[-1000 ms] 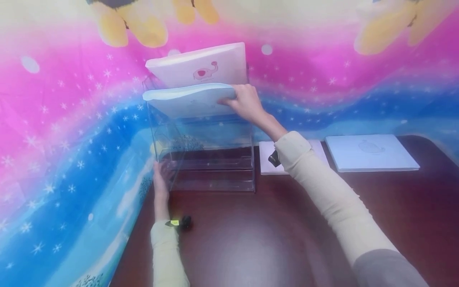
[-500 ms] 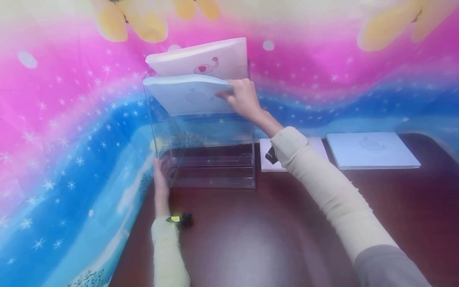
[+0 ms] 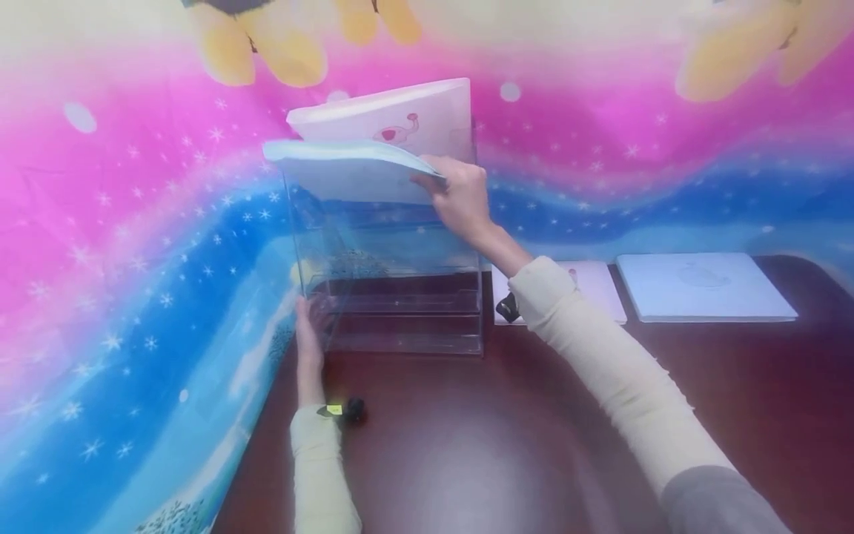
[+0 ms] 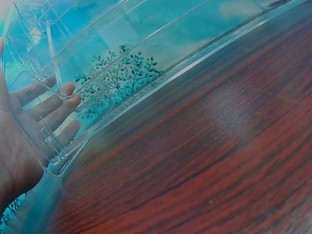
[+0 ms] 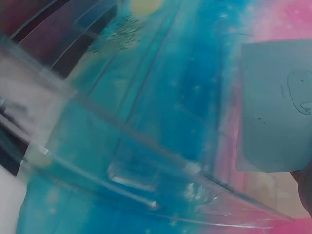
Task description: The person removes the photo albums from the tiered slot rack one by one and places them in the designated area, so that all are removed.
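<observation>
In the head view, a clear plastic tiered rack (image 3: pixel 407 304) stands on the table. My right hand (image 3: pixel 462 194) pinches the right edge of a light blue notebook (image 3: pixel 360 178) at the rack's front upper part. Part of a line drawing shows on that notebook (image 5: pixel 273 107) in the right wrist view. Behind it, a pale pink notebook (image 3: pixel 427 111) with a red elephant leans in the rack's top. My left hand (image 3: pixel 312 326) rests against the rack's left side, low down. Through the clear panel (image 4: pixel 63 53), the left wrist view shows that hand's (image 4: pixel 24 141) fingers extended, gripping nothing.
Right of the rack, a pink notebook (image 3: pixel 600 293) lies flat, partly behind my right sleeve. Beside it lies a light blue notebook (image 3: pixel 707 289) with a whale drawing. A colourful printed cloth (image 3: pixel 600 163) hangs behind the dark wooden table (image 3: pixel 427 437).
The light blue notebook in my right hand has tipped, so its top edge faces me more and its drawing no longer shows in the head view. My left hand stays on the rack.
</observation>
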Tool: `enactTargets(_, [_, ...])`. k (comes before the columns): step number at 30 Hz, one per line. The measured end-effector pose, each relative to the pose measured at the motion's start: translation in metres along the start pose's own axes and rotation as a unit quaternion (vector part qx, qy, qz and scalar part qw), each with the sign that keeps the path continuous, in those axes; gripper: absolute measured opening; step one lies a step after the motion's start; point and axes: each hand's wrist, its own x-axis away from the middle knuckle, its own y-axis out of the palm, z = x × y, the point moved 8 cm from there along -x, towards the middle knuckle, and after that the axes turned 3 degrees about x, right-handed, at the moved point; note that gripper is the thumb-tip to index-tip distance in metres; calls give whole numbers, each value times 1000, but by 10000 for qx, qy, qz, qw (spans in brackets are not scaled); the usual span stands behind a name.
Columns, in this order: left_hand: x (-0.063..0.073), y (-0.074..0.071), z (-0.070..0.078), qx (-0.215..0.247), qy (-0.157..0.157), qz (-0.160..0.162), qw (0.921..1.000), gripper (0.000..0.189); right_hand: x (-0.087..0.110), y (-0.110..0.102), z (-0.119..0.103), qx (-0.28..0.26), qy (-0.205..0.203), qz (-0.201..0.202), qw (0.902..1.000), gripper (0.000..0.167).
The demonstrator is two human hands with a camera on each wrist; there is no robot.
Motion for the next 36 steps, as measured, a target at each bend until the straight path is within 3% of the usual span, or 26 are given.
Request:
enactTargets(6, [1,10,5,-4,-3,-80,10000,78,-2,-43,-4,-725,570,899,9917,27])
enactTargets(13, [2,7,17,-9,74,-24,10000,81,28,-91,7,-1531,1662,1577,9613,23])
enactTargets(17, [2,4,19,32,78,19,10000,78,51,-114,13,-1678,2042,1783,9478,23])
enactTargets(25, [4,-3,16,77,60,49,9999,78,93,-150,24,-1796,2767,1718,9283,24])
enactTargets(33, [4,-6,16,-19,269,57,9996,81,131,-173,41,-2366,3467,1878,8880,27])
enactTargets(36, [5,-6,13,-94,186,51,9998,83,143,-182,50,-2799,3719,1977,8627,30])
